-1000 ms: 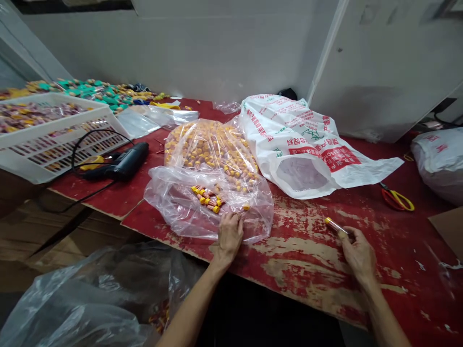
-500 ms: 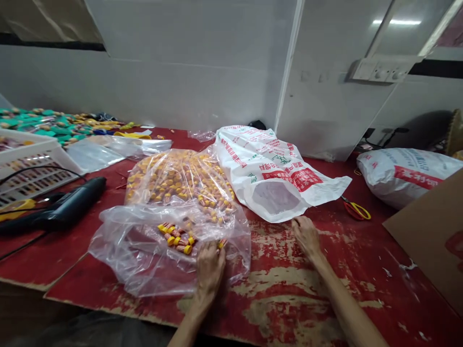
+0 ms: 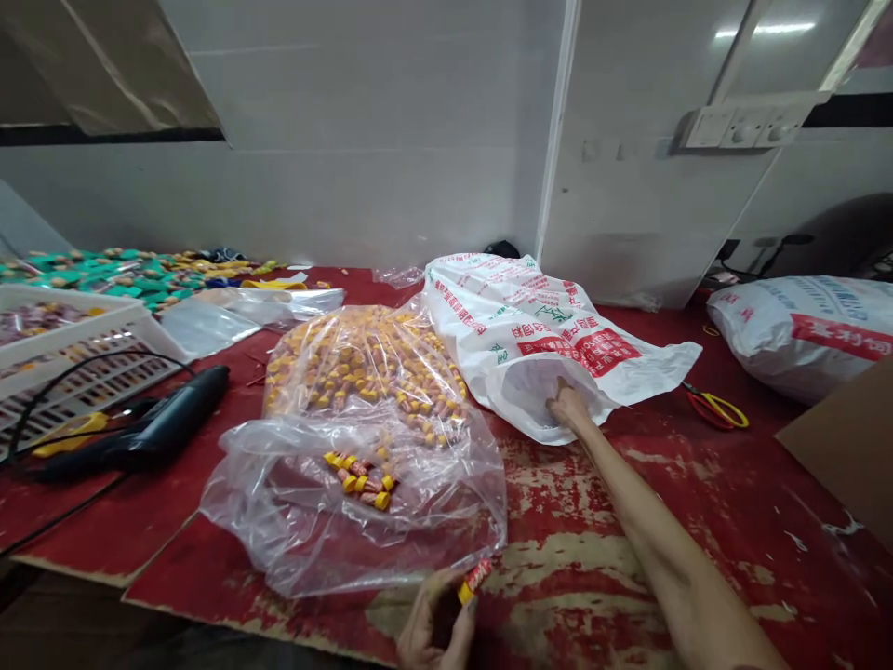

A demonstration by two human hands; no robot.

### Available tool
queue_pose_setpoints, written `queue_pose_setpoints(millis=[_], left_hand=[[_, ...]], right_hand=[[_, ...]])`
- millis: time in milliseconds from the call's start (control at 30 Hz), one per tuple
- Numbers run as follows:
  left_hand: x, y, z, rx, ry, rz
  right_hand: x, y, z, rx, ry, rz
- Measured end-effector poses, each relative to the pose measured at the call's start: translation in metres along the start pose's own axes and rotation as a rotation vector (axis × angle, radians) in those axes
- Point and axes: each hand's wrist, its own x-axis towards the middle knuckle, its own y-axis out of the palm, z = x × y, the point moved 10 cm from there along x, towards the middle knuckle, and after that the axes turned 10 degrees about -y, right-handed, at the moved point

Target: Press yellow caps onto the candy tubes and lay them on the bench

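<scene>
My left hand (image 3: 438,625) is at the near table edge, its fingers pinched on a small yellow-capped tube (image 3: 474,579). Just beyond it lies a clear plastic bag (image 3: 349,493) with a few of the same capped tubes (image 3: 359,479) loose near its mouth and many more heaped at its far end. My right hand (image 3: 568,407) reaches forward into the mouth of a white printed bag (image 3: 544,326); its fingers are inside the opening and hidden.
A worn red table (image 3: 628,521) carries a black hot-air tool (image 3: 164,423) with cord at left, a white slotted crate (image 3: 62,349), green and yellow items along the back left, red-and-yellow scissors (image 3: 717,408), a white sack (image 3: 802,330) and cardboard (image 3: 847,447) at right.
My right hand moved forward from the table into the white bag's mouth. My left hand drew back out of the clear bag to the near edge, holding a capped tube.
</scene>
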Motion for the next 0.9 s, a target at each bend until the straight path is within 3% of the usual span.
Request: queue_pose_setpoints(millis=[133, 233, 300, 400, 500, 600, 733, 900], left_hand=[[0.002, 0.023, 0.009, -0.13, -0.295, 0.156], [-0.003, 0.042, -0.003, -0.112, -0.321, 0.256], [-0.009, 0.053, -0.008, -0.13, -0.328, 0.312], [-0.018, 0.064, -0.007, -0.167, -0.368, 0.352], [-0.026, 0.065, -0.003, -0.206, -0.399, 0.36], [-0.029, 0.062, 0.0, -0.249, -0.412, 0.352], [-0.032, 0.062, 0.001, -0.273, -0.419, 0.359], [-0.038, 0.063, 0.001, -0.298, -0.439, 0.357]], right_hand=[[-0.059, -0.016, 0.019, 0.219, -0.086, 0.003], [-0.132, -0.013, 0.039, 0.476, -0.123, 0.097], [-0.178, -0.007, 0.052, 0.771, -0.102, 0.161], [-0.224, -0.003, 0.059, 1.058, -0.029, 0.187], [-0.238, -0.009, 0.056, 1.073, -0.032, 0.156], [-0.241, -0.016, 0.052, 0.889, -0.083, 0.184], [-0.249, -0.022, 0.063, 0.581, -0.252, 0.273], [-0.259, -0.019, 0.071, 0.48, -0.325, 0.319]])
